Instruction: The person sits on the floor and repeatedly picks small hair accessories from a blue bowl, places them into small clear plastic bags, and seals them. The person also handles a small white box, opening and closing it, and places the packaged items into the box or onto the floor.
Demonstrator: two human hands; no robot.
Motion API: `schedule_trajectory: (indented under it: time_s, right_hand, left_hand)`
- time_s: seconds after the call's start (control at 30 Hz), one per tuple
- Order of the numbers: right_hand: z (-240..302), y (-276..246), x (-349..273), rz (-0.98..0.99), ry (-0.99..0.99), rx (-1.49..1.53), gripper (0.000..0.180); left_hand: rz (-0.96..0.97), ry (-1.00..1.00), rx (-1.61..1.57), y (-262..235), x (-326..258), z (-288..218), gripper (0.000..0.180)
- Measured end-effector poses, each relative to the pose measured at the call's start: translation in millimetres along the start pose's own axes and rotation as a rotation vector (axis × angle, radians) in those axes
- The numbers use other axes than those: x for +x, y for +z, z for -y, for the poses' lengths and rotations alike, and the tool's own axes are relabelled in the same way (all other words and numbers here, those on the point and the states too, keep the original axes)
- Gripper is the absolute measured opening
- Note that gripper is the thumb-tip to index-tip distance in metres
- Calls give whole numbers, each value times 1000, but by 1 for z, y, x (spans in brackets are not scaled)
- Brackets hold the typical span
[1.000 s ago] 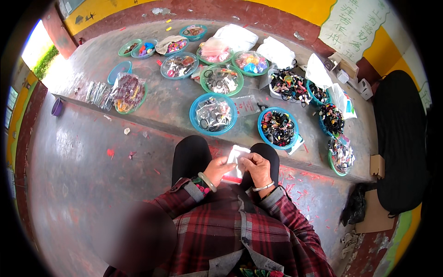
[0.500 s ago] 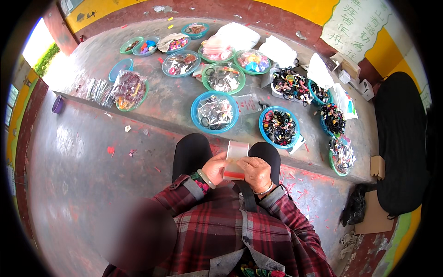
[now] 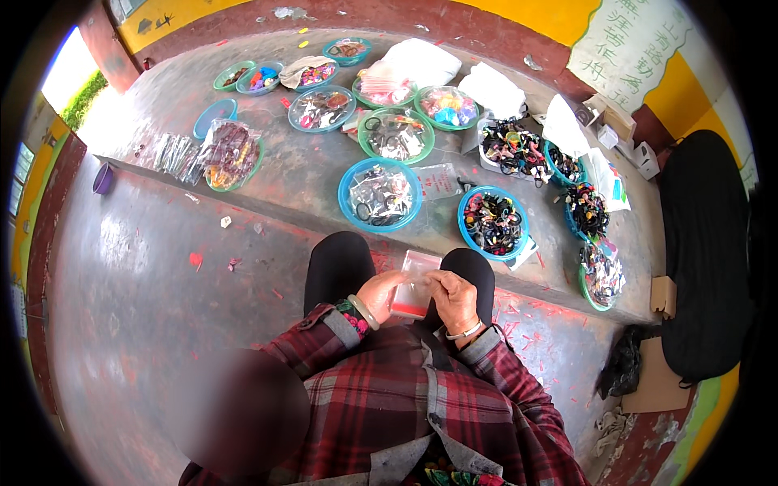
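Observation:
Over my lap, between my knees, is a flat, clear plastic packet [image 3: 420, 261] with a red band along its near end. My left hand [image 3: 379, 295] grips its left side, fingers curled toward the middle. From the right, my right hand [image 3: 455, 298] has its thumb and fingertips pinched together above the packet's middle, next to the left fingertips. A bit of clear film shows between the two sets of fingertips. What lies inside the packet, if anything, is too small to make out.
On the raised concrete ledge ahead stand a blue basin [image 3: 379, 196] of bagged hair ties, another blue basin [image 3: 492, 223] of dark hair ties, and several more basins. A purple bucket [image 3: 103, 179] sits far left. At right are a long black case [image 3: 703, 251] and a black bag [image 3: 626, 358].
My right hand has shifted from the packet's right face up to its middle, fingertips now pinched by the left ones. The packet sits slightly lower relative to the hands.

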State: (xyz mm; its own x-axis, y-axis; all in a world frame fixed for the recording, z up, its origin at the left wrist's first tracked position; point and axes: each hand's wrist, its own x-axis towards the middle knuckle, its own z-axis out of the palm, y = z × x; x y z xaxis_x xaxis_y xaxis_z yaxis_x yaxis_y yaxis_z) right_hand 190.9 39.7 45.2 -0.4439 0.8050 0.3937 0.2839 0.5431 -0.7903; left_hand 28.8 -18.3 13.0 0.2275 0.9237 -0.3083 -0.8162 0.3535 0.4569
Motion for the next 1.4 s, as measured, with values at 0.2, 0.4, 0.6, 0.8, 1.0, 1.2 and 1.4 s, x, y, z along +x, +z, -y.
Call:
schedule_trajectory:
  time_s: [0.2, 0.4, 0.6, 0.8, 1.0, 1.2, 1.4]
  right_hand:
    - [0, 5, -3, -57, 209, 292, 8]
    - [4, 2, 2, -121, 500, 578, 8]
    - [0, 1, 2, -192, 630, 665, 9]
    - [-10, 1, 1, -233, 653, 532, 10]
    - [-17, -2, 3, -314, 630, 519, 11]
    - [-23, -3, 5, -378, 591, 549, 11]
    - [-31, -4, 8, -420, 603, 552, 10]
  left_hand:
    - [34, 10, 18, 9, -2, -2, 29]
    - [-23, 54, 112, 3, -1, 2, 28]
    - [-77, 122, 364, 8, -2, 4, 27]
    - [-95, 232, 480, -1, 4, 15, 29]
    - [-138, 207, 415, -20, 11, 19, 21]
    - [-116, 212, 287, 7, 4, 10, 22]
    - [-127, 192, 261, 2, 8, 14, 23]
